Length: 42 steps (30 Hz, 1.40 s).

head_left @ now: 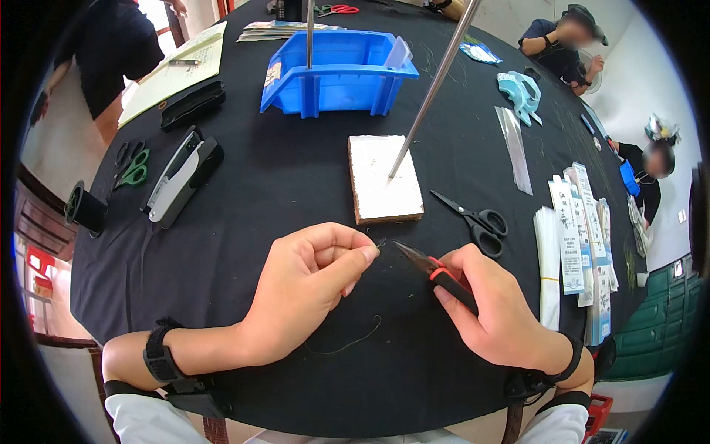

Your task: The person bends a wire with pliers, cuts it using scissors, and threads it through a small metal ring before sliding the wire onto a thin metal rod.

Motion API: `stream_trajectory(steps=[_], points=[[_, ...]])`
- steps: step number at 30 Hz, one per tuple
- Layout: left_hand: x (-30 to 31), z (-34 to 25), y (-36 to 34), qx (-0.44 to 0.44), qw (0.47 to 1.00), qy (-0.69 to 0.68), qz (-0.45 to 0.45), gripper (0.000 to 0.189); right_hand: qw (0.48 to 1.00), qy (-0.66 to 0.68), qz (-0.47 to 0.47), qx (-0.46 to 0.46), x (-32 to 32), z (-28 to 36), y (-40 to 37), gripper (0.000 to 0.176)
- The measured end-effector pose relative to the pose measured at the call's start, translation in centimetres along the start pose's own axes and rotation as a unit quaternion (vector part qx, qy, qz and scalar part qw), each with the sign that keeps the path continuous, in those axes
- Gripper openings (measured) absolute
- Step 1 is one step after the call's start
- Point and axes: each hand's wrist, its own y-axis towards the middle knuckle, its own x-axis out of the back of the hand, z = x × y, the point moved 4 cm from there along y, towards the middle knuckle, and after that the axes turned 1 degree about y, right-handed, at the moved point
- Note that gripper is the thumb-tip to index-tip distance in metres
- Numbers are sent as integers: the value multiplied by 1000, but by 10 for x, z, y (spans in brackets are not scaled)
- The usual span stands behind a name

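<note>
A black-clothed counter (281,185) carries a good deal beyond the hands: a white block (384,177) with a slanting metal rod (433,85) stuck in it stands just past them, and black scissors (477,220) lie right of the block, close above the right hand. Farther back sit a blue bin (340,70), a pale blue tape dispenser (520,92) to its right and, on the left side, a black-and-white stapler (181,177) beside green-handled scissors (134,170). A fanned row of clear packets (580,244) lies along the right edge. Nothing stands between the two hands. The left hand (307,285) is closed in a pinch, thumb against forefinger, holding a thread (380,243) – thin, dark, with only a short frayed tip showing past the fingertips. The right hand (499,314) is wrapped round red-handled snips (436,272), whose dark blades point left at that tip, near it but apart. A loose strand (347,344) curls on the cloth below the left hand – whether it joins the pinched thread cannot be told.
</note>
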Motion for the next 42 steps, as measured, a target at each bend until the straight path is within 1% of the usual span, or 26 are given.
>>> stream_trajectory(steps=[3,6,9,12,15,20,27,30,32,35,36,38,39,41,42], points=[[-1,-3,0,-16,1000,12,-2,11,999,37,25,-16,2,1,-2,15],[-2,-4,-1,-30,999,20,1,11,996,53,76,-8,2,-1,-4,14],[-4,-4,-4,-41,999,19,14,12,993,67,96,-1,2,2,-4,14],[-5,-3,-5,-44,999,14,22,12,991,45,122,-11,3,4,-4,14],[-5,-4,-5,-47,998,13,29,12,993,58,100,9,0,5,-5,15],[-5,-4,-6,-58,998,11,27,12,994,43,105,-2,2,3,-6,16],[-6,-1,-6,-46,998,18,50,13,996,39,81,23,-1,4,-6,15],[-6,-1,-5,-36,997,10,60,13,995,27,89,36,0,5,-5,15],[-7,-2,-5,-34,997,4,70,13,995,26,90,27,1,7,-4,14],[-7,-2,-3,-33,997,-3,63,19,993,43,106,-2,4,8,-4,13],[-8,-2,-2,-44,996,0,72,21,992,52,114,-14,4,8,-4,13],[-7,-3,0,-67,994,6,89,24,990,91,112,-6,5,7,-5,13],[-7,-4,0,-62,992,20,109,25,988,111,111,-2,5,7,-5,13],[-6,-5,0,-51,986,49,148,26,983,128,133,-25,6,8,-6,13],[-6,-5,0,-53,986,54,149,25,980,136,143,-36,6,8,-7,13]])
